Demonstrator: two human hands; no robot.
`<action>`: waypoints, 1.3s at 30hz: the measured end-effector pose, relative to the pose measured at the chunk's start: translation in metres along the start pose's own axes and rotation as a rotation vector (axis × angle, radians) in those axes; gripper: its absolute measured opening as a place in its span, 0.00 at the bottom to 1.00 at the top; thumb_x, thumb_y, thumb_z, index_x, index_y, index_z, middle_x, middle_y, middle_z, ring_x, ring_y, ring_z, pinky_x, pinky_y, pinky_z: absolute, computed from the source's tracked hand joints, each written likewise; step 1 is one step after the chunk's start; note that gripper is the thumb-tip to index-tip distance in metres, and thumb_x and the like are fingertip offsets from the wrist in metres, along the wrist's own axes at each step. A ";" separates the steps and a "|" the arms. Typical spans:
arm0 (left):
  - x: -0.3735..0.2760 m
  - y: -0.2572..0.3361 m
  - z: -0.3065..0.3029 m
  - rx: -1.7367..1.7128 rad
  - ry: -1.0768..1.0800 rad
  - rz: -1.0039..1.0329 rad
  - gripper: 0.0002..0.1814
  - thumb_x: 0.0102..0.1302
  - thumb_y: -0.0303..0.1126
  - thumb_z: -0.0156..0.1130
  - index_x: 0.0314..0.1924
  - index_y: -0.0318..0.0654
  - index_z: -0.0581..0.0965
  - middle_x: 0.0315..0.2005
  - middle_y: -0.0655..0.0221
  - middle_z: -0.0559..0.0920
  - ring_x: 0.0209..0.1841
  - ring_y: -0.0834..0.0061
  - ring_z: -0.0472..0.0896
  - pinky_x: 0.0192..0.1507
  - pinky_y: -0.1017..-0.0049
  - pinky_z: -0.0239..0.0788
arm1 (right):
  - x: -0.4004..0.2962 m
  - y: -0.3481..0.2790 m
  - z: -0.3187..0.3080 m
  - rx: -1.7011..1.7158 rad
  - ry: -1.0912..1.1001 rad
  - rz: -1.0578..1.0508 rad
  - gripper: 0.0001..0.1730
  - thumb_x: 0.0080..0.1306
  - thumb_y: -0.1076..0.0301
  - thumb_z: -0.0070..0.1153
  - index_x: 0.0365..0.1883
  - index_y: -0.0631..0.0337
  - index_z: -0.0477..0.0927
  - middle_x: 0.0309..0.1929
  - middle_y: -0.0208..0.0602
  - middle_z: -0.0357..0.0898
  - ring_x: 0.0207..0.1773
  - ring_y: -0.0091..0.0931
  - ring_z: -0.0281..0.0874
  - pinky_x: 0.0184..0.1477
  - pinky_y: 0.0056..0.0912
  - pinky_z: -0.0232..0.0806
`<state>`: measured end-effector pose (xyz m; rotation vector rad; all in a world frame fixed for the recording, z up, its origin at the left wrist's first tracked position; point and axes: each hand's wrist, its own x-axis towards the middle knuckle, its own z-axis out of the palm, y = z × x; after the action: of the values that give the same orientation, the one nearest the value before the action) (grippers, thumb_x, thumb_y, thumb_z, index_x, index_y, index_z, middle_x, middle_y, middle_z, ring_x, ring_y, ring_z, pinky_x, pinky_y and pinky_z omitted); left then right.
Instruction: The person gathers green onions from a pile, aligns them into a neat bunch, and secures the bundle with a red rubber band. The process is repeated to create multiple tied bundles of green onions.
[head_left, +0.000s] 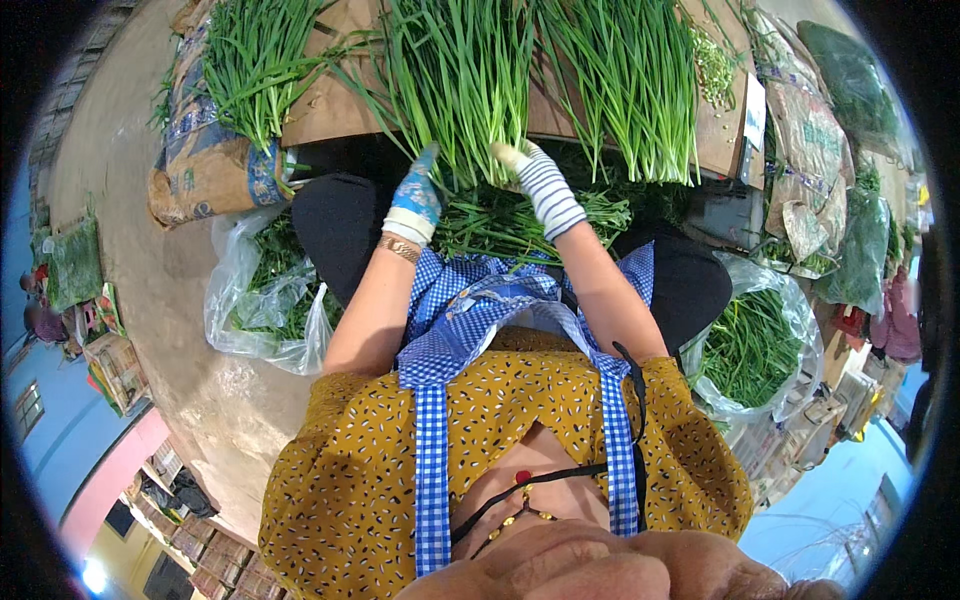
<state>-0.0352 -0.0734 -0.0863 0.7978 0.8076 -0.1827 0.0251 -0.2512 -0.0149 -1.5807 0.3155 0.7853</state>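
A wide bunch of Chinese chives (465, 90) lies on the wooden board (334, 112), its pale ends hanging over the near edge. My left hand (416, 193), in a blue patterned glove, presses the left side of these ends. At their right side is my right hand (541, 184), in a striped glove with a yellowish thumb and fingertips. Both hands hold the bunch between them. Loose green leaves (517, 229) lie in my lap on a blue checked apron (480, 292). A second bunch of chives (630, 90) rests to the right, a smaller bunch (259, 67) to the left.
Clear plastic bags of greens stand at my left (270, 300) and right (757, 352). A printed sack (217, 172) lies left of the board, wrapped bundles (806, 142) lie right. Small cut pieces (712, 67) and a white card (754, 112) are at the board's right side.
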 end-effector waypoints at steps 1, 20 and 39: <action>-0.001 -0.003 0.017 0.018 0.031 -0.089 0.24 0.63 0.38 0.54 0.60 0.45 0.66 0.37 0.70 0.79 0.35 0.80 0.75 0.39 0.81 0.67 | 0.032 0.037 -0.003 -0.006 -0.063 -0.202 0.37 0.51 0.44 0.59 0.53 0.58 0.70 0.42 0.41 0.78 0.42 0.32 0.76 0.47 0.32 0.66; -0.010 -0.004 0.035 0.512 -0.418 0.155 0.16 0.64 0.26 0.49 0.52 0.37 0.71 0.41 0.64 0.79 0.41 0.69 0.79 0.43 0.73 0.73 | 0.018 0.029 -0.033 0.009 -0.119 0.039 0.16 0.55 0.60 0.60 0.38 0.60 0.76 0.28 0.31 0.78 0.25 0.24 0.73 0.29 0.29 0.70; -0.032 -0.004 0.058 0.103 -0.347 -0.265 0.15 0.65 0.30 0.49 0.48 0.32 0.74 0.40 0.63 0.80 0.38 0.74 0.79 0.38 0.76 0.72 | -0.011 0.029 -0.029 0.004 -0.023 -0.012 0.17 0.57 0.60 0.58 0.41 0.60 0.74 0.33 0.34 0.77 0.29 0.25 0.74 0.29 0.31 0.71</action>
<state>-0.0252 -0.1210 -0.0415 0.7275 0.5747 -0.5874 0.0078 -0.2872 -0.0304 -1.5678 0.2904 0.7925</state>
